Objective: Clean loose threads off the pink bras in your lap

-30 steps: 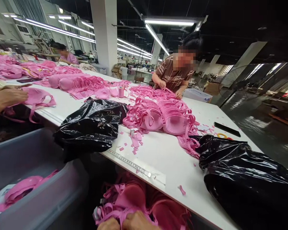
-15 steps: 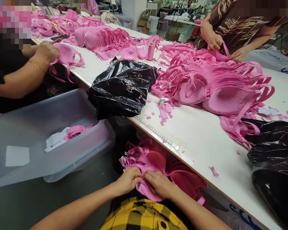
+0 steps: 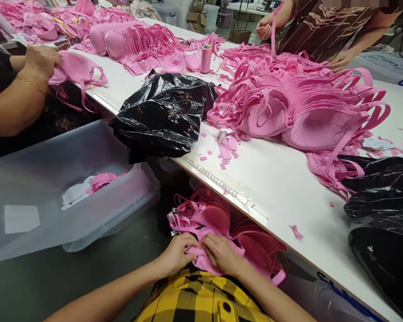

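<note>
Pink fabric: a pile of bras sits in my lap, tucked half under the table. It lies at 12 o'clock from my hands, its long axis running roughly 9 to 3, with loose straps fanning toward 10. My left hand and right hand are side by side, almost touching, both pinched on the nearest piece; neither is nearer. The table edge with its taped ruler overhangs the pile at 12. Black bag at 11, grey bin at 9, bigger bra heap at 1. Another person's hand is well off at 10.
</note>
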Demonstrator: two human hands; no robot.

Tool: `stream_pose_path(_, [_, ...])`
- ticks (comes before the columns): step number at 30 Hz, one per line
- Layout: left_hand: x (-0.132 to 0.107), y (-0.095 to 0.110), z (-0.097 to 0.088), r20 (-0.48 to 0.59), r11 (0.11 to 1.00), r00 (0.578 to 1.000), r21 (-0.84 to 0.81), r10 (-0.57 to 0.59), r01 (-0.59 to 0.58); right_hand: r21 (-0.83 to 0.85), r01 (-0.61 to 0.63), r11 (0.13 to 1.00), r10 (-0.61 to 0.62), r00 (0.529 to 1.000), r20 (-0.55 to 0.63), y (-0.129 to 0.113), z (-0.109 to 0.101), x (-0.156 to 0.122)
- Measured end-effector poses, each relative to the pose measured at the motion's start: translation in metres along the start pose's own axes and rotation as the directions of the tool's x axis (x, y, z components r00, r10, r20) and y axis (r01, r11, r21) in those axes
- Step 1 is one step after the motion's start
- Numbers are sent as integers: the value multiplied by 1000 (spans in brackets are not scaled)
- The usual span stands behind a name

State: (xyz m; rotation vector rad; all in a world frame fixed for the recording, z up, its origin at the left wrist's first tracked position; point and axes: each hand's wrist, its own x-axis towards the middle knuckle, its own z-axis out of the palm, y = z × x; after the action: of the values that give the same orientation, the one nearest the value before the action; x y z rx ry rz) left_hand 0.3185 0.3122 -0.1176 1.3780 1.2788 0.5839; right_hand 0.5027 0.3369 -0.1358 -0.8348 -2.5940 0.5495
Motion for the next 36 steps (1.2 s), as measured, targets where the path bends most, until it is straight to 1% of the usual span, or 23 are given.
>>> stream_pose_path(1, [-1, 2, -2, 8, 996, 999, 68, 49, -50, 0, -9, 1000, 9, 1000, -18, -1, 2, -1])
stream_pose_path(2, [-2, 3, -2, -5, 992, 998, 109, 68, -67, -1, -17, 1000, 17, 999, -36, -2, 4, -2])
stream_pose_path(3, [-1, 3, 0, -33, 991, 998, 122, 59, -54, -2, -24, 1000, 24, 998, -52, -2, 6, -2])
stream_pose_path(4, [1, 2, 3, -67, 995, 997, 100, 23, -16, 1, -31, 1000, 31, 997, -67, -2, 7, -3])
stream_pose_path(6, [5, -3, 13, -115, 995, 989, -36, -97, 94, 14, -44, 999, 45, 994, -98, -2, 7, -6])
stream_pose_path(7, [7, -6, 18, -122, 983, 981, -119, -154, 140, 25, -58, 998, 61, 992, -114, -3, 5, -8])
stream_pose_path(9, [8, -12, 24, -120, 959, 972, -222, -204, 174, 43, -113, 993, 118, 983, -143, -9, -1, -13])
stream_pose_path(11, [7, -14, 26, -137, 962, 973, -228, -185, 150, 65, -202, 977, 210, 966, -151, -18, -7, -20])
stream_pose_path(13, [5, -14, 26, -163, 972, 973, -196, -164, 131, 85, -311, 947, 320, 939, -124, -28, -9, -26])
stream_pose_path(16, [3, -10, 24, -196, 983, 971, -144, -138, 111, 54, -456, 888, 459, 885, -73, -36, -4, -31])
stream_pose_path(19, [2, -6, 23, -209, 994, 973, -80, -93, 78, -20, -527, 850, 524, 848, -76, -36, 6, -31])
stream_pose_path(21, [2, -4, 21, -198, 999, 979, -21, -41, 37, -26, -528, 849, 524, 846, -93, -36, 10, -29])
stream_pose_path(22, [2, -3, 19, -187, 1000, 982, 12, -1, 3, -2, -519, 855, 517, 850, -101, -36, 11, -28])
stream_pose_path(24, [3, 0, 17, -154, 994, 984, 76, 93, -82, 103, -487, 867, 497, 861, -106, -38, 10, -26])
stream_pose_path(26, [5, 1, 17, -118, 982, 979, 112, 164, -151, 237, -450, 861, 483, 869, -106, -39, 9, -24])
stream_pose_path(28, [9, 1, 20, -105, 983, 980, 95, 170, -160, 331, -444, 833, 503, 856, -118, -40, 8, -24])
stream_pose_path(31, [14, 0, 26, -95, 993, 989, 35, 116, -113, 371, -482, 794, 554, 825, -114, -39, 8, -27])
stream_pose_path(33, [13, 0, 27, -31, 993, 993, 32, 112, -111, 373, -498, 783, 554, 830, -57, -38, 7, -32])
stream_pose_path(36, [9, 1, 23, 69, 986, 986, 61, 150, -154, 379, -523, 763, 559, 829, 18, -35, 2, -36])
